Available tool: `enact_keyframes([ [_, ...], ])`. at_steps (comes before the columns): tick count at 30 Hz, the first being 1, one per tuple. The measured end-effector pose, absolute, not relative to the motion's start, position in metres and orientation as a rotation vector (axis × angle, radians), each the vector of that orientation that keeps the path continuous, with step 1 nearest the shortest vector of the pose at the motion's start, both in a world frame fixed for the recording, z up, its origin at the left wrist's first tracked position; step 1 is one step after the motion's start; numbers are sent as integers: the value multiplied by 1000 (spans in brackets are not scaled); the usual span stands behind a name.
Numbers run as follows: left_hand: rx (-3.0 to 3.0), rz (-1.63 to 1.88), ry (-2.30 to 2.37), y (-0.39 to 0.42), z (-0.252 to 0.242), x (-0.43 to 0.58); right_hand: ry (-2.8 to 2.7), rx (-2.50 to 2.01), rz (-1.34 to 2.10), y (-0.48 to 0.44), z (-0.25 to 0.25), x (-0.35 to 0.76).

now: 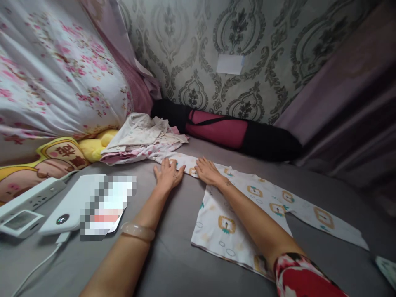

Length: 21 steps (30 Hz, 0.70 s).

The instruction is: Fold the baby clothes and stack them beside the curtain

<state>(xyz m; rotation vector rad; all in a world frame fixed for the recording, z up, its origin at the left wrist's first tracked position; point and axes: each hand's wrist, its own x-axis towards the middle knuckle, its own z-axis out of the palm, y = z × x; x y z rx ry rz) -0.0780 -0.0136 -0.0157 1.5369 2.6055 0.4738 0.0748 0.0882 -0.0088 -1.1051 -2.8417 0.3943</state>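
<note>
A white long-sleeved child's shirt with orange and green prints lies spread on the grey bed sheet. Its left sleeve reaches toward a pile of clothes, and its other sleeve stretches to the right. My left hand rests on the left sleeve near its cuff end, fingers spread. My right hand presses on the same sleeve nearer the shoulder, its fingers stretched out flat. My right forearm passes over the shirt's body and hides part of it.
Behind the left hand sits a pile of folded clothes. A white power bank, a blurred-out phone-like item and a power strip lie at left, near a yellow plush. A black and red rolled bag lies along the wall.
</note>
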Motion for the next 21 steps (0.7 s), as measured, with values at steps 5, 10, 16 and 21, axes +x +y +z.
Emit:
enact_keyframes([
  [5,1557,409,2622,-16,-16,-77,-2780,-1148,338,77,-17,89],
  [10,1627,455,2686,-18,-17,-74,-2698,-1129,489,80,-15,89],
  [16,1644,475,2686,-20,-16,-73,-2608,-1241,495,62,-16,135],
  [21,1656,461,2669,-22,-14,-73,-2677,-1317,452,35,-17,204],
])
